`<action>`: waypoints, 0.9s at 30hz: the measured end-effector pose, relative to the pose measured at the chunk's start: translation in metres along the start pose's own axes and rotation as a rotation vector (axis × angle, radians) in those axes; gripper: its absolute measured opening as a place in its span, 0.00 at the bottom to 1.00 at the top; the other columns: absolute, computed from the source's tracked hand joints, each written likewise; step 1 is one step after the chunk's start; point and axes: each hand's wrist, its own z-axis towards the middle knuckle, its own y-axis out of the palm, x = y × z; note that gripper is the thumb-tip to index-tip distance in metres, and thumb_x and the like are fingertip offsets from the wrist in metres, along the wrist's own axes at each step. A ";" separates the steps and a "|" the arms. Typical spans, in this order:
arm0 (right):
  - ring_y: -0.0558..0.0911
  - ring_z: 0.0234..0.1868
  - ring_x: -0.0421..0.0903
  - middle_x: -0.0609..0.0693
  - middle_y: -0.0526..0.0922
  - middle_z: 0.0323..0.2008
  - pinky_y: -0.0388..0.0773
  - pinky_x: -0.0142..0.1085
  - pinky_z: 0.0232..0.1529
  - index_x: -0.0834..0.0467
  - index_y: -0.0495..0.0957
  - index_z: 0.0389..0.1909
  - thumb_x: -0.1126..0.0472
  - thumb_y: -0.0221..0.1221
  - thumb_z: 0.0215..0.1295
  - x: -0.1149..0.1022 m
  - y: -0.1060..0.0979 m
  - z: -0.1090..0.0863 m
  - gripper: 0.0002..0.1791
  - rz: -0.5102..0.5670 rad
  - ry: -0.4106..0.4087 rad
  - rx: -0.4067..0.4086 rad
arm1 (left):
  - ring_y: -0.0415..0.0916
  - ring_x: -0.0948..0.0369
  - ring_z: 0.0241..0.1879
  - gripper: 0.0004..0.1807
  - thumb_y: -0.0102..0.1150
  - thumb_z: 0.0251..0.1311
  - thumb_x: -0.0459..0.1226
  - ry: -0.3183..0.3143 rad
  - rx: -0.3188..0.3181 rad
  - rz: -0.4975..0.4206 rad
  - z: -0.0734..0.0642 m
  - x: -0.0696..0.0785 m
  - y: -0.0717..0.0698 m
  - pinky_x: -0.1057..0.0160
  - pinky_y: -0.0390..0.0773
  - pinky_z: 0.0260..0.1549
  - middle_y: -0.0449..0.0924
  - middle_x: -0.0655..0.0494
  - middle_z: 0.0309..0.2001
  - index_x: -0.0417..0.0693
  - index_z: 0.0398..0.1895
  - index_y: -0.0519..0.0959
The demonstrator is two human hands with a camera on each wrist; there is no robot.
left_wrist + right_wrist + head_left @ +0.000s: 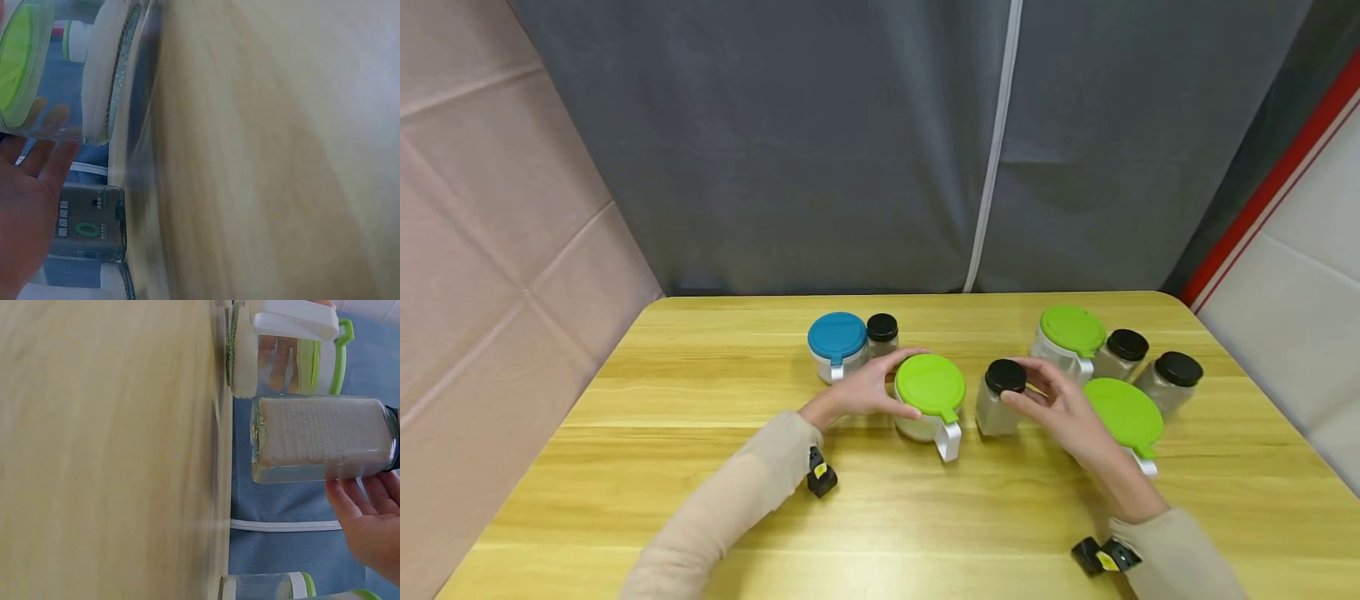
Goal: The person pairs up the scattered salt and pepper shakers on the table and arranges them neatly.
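Note:
In the head view, my left hand (871,387) grips a clear round jar with a green lid (930,385) and white handle from its left side. White contents fill the bottom of this jar in the right wrist view. My right hand (1060,408) holds a square glass seasoning jar with a black lid (997,404) near its top, from the right. Pale powder shows through its glass. The right wrist view shows this square jar (325,437) upright, its base a little above the table, beside the green-lidded jar (275,365).
A blue-lidded jar (837,346) and another black-lidded jar (882,333) stand behind my left hand. To the right are two green-lidded jars (1072,333) and two black-lidded jars (1172,379), close together. A grey curtain (820,150) hangs behind the wooden table (625,467).

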 end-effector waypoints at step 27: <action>0.60 0.60 0.50 0.58 0.64 0.57 0.64 0.26 0.49 0.63 0.56 0.62 0.53 0.56 0.59 0.009 -0.006 0.016 0.33 0.010 0.187 0.032 | 0.64 0.64 0.51 0.46 0.69 0.42 0.40 -0.067 0.030 -0.040 0.027 -0.006 0.011 0.62 0.64 0.51 0.65 0.59 0.55 0.55 0.65 0.55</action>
